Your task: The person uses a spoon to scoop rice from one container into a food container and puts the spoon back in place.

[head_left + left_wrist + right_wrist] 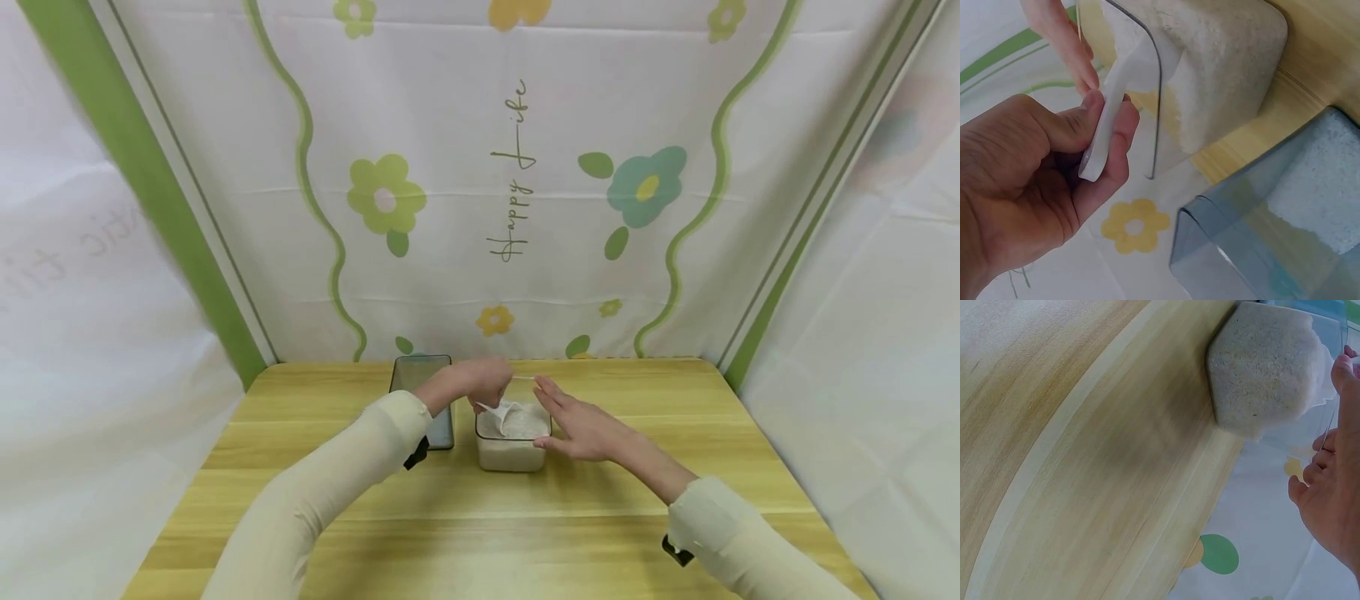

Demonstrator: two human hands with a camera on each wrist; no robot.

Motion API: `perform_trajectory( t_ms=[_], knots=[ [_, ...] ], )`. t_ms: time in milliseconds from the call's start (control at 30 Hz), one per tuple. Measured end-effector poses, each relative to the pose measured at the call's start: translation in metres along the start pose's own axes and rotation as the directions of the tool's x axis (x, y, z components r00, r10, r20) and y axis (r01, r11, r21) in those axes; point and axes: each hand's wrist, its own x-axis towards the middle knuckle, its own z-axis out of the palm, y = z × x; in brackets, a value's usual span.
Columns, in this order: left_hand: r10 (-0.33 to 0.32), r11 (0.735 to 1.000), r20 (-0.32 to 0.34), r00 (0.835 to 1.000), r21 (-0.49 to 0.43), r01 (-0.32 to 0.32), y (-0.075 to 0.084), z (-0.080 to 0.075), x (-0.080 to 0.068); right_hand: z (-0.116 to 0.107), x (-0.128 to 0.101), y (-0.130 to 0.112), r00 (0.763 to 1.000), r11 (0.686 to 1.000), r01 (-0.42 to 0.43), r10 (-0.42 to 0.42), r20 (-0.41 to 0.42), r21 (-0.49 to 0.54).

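My left hand [489,381] pinches the handle of a white scoop [1112,128] between thumb and fingers. The scoop's bowl dips into white rice [1266,369] in a clear, dark-rimmed container [512,461]; part of the bowl shows above the grains. Along the container's right side lies my right hand [588,429], thumb at the near rim and fairly straight fingers reaching to the far corner. Its contact with the wall is partly hidden in the right wrist view. Left of the rice container stands a bluish clear container [1229,231], partly covered by my left arm, with some rice inside.
Both containers stand on a wooden table [600,533] near its far edge. Behind it hangs a white curtain [450,275] printed with flowers and lettering. White fabric walls flank the table on both sides.
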Motion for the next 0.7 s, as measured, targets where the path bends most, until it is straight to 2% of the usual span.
perform_trajectory(
  t_ms=[167, 467, 700],
  knots=[
    [0.014, 1.0, -0.017, 1.0, -0.026, -0.015, -0.009, 0.006, 0.001, -0.001, 0.0, -0.002, 1.0, 1.0, 0.001, -0.001, -0.004, 0.012],
    [-0.027, 0.998, -0.023, 0.999, -0.062, 0.025, -0.012, 0.01, 0.003, -0.001, 0.001, -0.002, 1.0, 1.0, 0.003, -0.003, -0.016, 0.02],
    [-0.009, 0.992, -0.025, 1.0, -0.126, 0.006, -0.018, 0.011, -0.002, 0.0, 0.0, -0.002, 1.0, 1.0, -0.001, 0.001, -0.01, 0.026]
  ],
)
